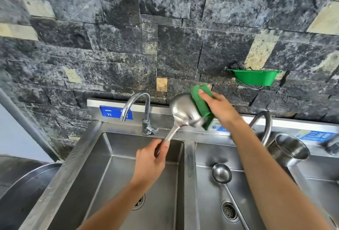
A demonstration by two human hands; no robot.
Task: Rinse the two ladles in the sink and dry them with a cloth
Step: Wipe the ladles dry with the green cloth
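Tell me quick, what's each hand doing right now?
Left hand: closed around the handle of the large ladle, holding it above the sink.
Right hand: pressing the green cloth against that ladle's bowl.

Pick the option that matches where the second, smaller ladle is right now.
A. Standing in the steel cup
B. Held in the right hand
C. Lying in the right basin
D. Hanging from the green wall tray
C: the smaller ladle lies in the right basin, its handle running past the drain, while the hands, left hand and right hand, work on the larger ladle with the green cloth.
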